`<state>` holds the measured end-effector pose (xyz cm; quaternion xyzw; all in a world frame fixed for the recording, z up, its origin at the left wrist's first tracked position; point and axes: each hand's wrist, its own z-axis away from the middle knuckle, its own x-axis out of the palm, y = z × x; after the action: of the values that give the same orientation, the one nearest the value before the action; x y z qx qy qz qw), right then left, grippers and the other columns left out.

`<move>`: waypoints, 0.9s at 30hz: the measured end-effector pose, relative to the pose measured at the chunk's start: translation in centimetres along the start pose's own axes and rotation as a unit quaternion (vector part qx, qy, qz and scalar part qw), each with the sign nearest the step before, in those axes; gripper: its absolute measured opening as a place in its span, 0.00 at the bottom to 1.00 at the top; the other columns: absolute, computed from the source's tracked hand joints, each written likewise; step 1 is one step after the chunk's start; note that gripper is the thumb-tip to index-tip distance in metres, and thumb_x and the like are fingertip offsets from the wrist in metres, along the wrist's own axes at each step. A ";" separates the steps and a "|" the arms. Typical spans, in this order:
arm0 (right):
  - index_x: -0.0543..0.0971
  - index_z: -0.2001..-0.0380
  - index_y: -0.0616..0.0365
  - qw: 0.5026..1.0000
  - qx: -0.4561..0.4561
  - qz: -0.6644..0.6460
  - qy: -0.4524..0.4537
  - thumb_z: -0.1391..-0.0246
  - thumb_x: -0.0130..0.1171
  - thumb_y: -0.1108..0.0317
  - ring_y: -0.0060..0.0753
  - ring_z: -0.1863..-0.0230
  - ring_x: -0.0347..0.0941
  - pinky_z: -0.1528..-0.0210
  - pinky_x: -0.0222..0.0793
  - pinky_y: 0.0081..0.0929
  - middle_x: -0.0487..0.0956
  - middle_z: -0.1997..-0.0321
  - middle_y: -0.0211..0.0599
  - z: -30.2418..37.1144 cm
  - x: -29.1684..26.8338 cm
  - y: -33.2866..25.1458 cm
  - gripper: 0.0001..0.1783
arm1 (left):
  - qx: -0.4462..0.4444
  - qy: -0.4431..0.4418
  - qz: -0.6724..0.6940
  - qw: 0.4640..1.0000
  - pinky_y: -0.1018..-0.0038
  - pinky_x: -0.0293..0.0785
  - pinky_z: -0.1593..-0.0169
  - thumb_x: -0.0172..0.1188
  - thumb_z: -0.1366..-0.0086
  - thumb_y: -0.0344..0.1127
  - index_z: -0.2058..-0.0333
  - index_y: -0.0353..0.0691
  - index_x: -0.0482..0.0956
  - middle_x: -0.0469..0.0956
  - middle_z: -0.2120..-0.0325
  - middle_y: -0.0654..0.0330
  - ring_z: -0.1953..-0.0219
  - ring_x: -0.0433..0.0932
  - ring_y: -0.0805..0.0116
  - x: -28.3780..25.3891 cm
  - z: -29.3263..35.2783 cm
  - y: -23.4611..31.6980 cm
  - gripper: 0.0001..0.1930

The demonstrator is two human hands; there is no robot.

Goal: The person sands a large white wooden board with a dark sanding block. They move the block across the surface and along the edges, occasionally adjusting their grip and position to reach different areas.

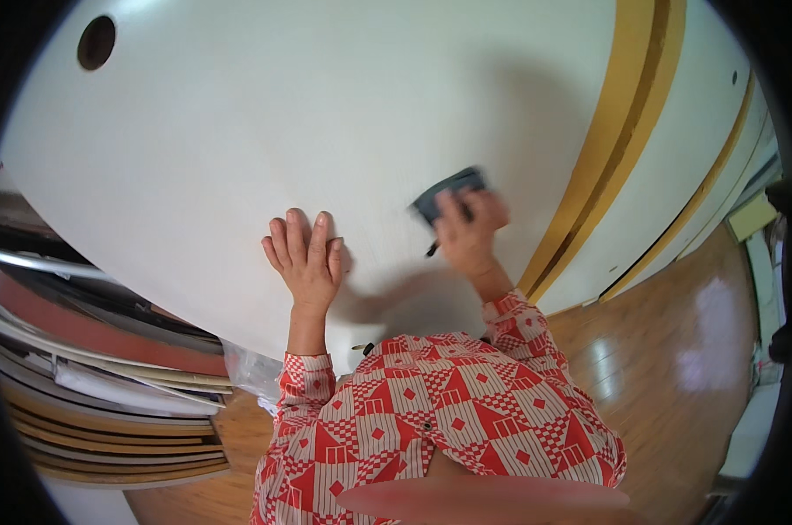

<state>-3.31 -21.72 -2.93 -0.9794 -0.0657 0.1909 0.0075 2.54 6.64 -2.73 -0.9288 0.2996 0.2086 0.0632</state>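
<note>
The shirt [413, 402] is patterned red and white.

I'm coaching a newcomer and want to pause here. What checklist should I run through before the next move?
1. Left hand palm down on the white panel: ok.
2. Right hand holding the dark pad: ok.
3. Pad fully flat against the panel: cannot tell; it is blurred and partly covered.
4. Left hand clear of the pad: ok, bare panel lies between.
5. Both hands away from the round hole: ok, it is far off at upper left.
6. Panel surface free of fine scratches: cannot tell.
</note>
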 end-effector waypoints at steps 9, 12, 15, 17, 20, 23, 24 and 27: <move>0.81 0.41 0.39 0.998 -0.019 0.001 0.056 0.49 0.63 0.65 0.50 0.39 0.61 0.38 0.51 0.56 0.69 0.41 0.38 -6.7 0.6 -1.0 0.29 | -0.081 0.033 0.021 0.996 0.45 0.38 0.24 0.60 0.31 0.38 0.33 0.53 0.73 0.56 0.26 0.47 0.23 0.48 0.44 -0.6 -0.2 -0.6 0.27; 0.85 0.52 0.33 0.983 -0.184 -0.008 -0.006 0.55 0.66 0.60 0.32 0.45 0.65 0.45 0.56 0.44 0.74 0.49 0.16 -5.0 2.1 -7.3 0.22 | -0.089 0.027 0.024 0.995 0.45 0.39 0.25 0.60 0.32 0.35 0.33 0.52 0.73 0.55 0.26 0.47 0.23 0.48 0.43 -1.1 -0.6 -0.8 0.28; 0.86 0.54 0.32 0.962 -0.265 -0.056 0.032 0.55 0.66 0.61 0.30 0.49 0.68 0.48 0.57 0.44 0.76 0.48 0.16 -4.7 1.9 -8.8 0.21 | -0.092 0.026 0.025 0.995 0.45 0.40 0.25 0.59 0.33 0.33 0.33 0.50 0.72 0.56 0.26 0.47 0.23 0.49 0.43 -1.5 -0.6 -1.1 0.28; 0.85 0.53 0.30 0.972 -0.235 -0.024 0.003 0.51 0.65 0.59 0.28 0.45 0.66 0.47 0.55 0.41 0.75 0.48 0.14 -6.2 1.0 -7.4 0.19 | -0.094 0.032 0.031 0.995 0.45 0.41 0.25 0.59 0.32 0.33 0.33 0.50 0.72 0.56 0.26 0.47 0.23 0.49 0.44 -1.6 -0.4 -1.3 0.28; 0.85 0.51 0.33 0.987 -0.145 -0.004 0.062 0.51 0.67 0.63 0.38 0.41 0.64 0.44 0.54 0.47 0.74 0.43 0.23 -10.5 -0.6 -3.7 0.21 | -0.102 0.038 0.039 0.993 0.45 0.41 0.25 0.59 0.32 0.33 0.32 0.49 0.71 0.57 0.26 0.47 0.23 0.50 0.44 -1.1 -0.1 -1.2 0.28; 0.83 0.45 0.40 0.993 -0.085 0.029 0.078 0.50 0.64 0.67 0.50 0.35 0.61 0.39 0.53 0.54 0.70 0.35 0.33 -14.7 -2.3 -2.5 0.26 | -0.115 0.043 0.052 0.991 0.45 0.41 0.25 0.59 0.31 0.33 0.32 0.49 0.71 0.57 0.27 0.47 0.23 0.50 0.45 -1.0 -0.1 -1.0 0.28; 0.83 0.45 0.39 0.992 -0.095 0.035 0.081 0.51 0.64 0.67 0.50 0.34 0.61 0.39 0.53 0.54 0.70 0.35 0.33 -15.9 -2.1 -3.0 0.26 | -0.113 0.047 0.055 0.991 0.45 0.42 0.25 0.58 0.31 0.34 0.32 0.48 0.70 0.57 0.27 0.47 0.24 0.51 0.44 -1.0 -0.3 -0.9 0.28; 0.82 0.46 0.36 0.979 -0.183 0.023 0.086 0.51 0.63 0.66 0.41 0.34 0.63 0.38 0.52 0.51 0.73 0.37 0.27 -16.7 -0.3 -6.4 0.26 | -0.125 0.055 0.082 0.987 0.45 0.42 0.25 0.56 0.29 0.36 0.32 0.47 0.70 0.57 0.27 0.47 0.24 0.52 0.44 -1.2 -0.6 -0.6 0.26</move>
<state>1.91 -15.26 12.93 -0.9781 -0.0762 0.0910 -0.1707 2.21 7.65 -1.71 -0.9116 0.3496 0.1976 -0.0878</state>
